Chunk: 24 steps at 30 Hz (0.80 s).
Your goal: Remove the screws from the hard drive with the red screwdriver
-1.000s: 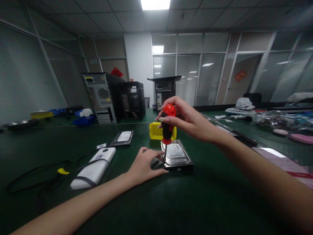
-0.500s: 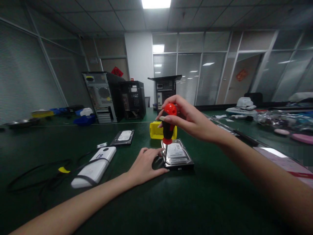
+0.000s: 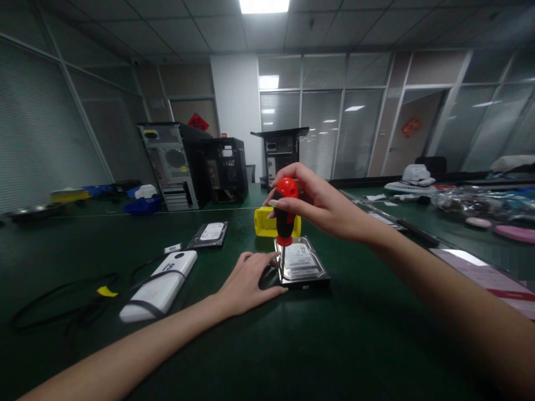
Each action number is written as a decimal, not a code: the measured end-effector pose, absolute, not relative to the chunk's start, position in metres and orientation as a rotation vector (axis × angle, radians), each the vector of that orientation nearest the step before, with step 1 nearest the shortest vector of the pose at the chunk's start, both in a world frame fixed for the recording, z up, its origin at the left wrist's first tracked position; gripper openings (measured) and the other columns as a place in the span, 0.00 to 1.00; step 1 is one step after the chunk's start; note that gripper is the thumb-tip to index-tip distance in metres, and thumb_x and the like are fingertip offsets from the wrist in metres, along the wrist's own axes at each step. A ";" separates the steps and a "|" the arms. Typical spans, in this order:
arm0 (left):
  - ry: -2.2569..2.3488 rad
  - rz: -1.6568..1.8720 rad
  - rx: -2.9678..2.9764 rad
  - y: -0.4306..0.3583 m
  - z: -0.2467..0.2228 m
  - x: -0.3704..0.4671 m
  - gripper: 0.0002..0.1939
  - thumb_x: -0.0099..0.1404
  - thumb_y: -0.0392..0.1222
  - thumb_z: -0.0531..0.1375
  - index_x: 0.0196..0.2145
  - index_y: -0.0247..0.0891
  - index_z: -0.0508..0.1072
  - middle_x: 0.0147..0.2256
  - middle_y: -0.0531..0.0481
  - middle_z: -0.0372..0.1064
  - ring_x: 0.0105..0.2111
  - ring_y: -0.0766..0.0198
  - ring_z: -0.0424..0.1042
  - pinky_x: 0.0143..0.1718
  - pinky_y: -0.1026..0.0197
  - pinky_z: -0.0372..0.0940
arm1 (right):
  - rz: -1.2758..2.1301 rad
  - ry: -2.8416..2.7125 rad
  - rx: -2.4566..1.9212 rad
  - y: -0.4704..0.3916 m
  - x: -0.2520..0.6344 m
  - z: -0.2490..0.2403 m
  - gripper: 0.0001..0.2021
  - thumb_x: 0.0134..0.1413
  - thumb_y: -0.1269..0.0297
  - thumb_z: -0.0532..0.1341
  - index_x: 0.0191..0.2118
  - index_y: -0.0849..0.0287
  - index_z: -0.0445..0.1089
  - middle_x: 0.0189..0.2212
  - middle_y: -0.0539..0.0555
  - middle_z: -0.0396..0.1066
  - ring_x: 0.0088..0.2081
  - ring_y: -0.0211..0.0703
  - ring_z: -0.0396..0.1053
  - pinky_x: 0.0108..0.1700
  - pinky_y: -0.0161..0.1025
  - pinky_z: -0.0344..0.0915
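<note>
A silver hard drive [image 3: 304,257] lies label side up on the green tabletop in front of me. My left hand [image 3: 249,283] rests at its left side, fingers on the left edge and thumb at the near left corner, holding it. Above the drive, my right hand [image 3: 311,195] grips a red and black screwdriver [image 3: 286,220] by its handle, fingers and thumb wrapped round it. The screwdriver stands nearly upright, its shaft pointing down at the drive's left edge. Whether the tip sits in a screw is too small to tell. Just behind the drive is a yellow tray [image 3: 263,231].
To the left are a second hard drive [image 3: 209,234], a white power bank [image 3: 161,287] with a black strap, and black cables [image 3: 54,320]. Computer cases [image 3: 192,161] stand at the back. A pink sheet [image 3: 476,278] and plastic bags [image 3: 472,200] lie to the right.
The screwdriver handle has shifted very slightly left in my right hand's grip. My left hand keeps its place on the hard drive. The whole view has moved a little.
</note>
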<state>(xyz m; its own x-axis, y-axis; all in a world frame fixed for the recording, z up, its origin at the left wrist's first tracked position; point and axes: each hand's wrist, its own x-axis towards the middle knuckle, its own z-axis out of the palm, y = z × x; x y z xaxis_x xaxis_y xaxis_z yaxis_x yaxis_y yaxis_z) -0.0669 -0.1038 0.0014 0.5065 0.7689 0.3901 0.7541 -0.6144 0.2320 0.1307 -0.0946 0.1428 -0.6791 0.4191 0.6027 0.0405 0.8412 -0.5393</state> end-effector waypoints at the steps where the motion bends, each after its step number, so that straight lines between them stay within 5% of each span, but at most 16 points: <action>1: 1.364 0.721 2.698 -0.104 0.002 -0.067 0.29 0.59 0.56 0.59 0.54 0.40 0.61 0.49 0.46 0.66 0.47 0.53 0.65 0.50 0.49 0.52 | 0.636 -2.252 -0.334 -0.094 0.131 0.143 0.15 0.56 0.59 0.57 0.46 0.58 0.57 0.41 0.54 0.65 0.41 0.42 0.67 0.39 0.40 0.67; 16: 1.384 0.755 2.634 -0.099 0.000 -0.069 0.32 0.58 0.55 0.60 0.56 0.41 0.57 0.48 0.46 0.66 0.46 0.54 0.65 0.50 0.50 0.54 | 0.631 -2.240 -0.336 -0.094 0.129 0.141 0.15 0.56 0.59 0.56 0.46 0.59 0.56 0.40 0.54 0.64 0.40 0.41 0.67 0.38 0.39 0.67; 24: 1.382 0.808 2.630 -0.103 0.002 -0.066 0.18 0.56 0.52 0.62 0.39 0.39 0.66 0.38 0.51 0.68 0.40 0.57 0.65 0.43 0.55 0.58 | 0.617 -2.222 -0.328 -0.093 0.129 0.140 0.15 0.57 0.59 0.56 0.46 0.59 0.56 0.40 0.54 0.63 0.40 0.41 0.67 0.39 0.39 0.67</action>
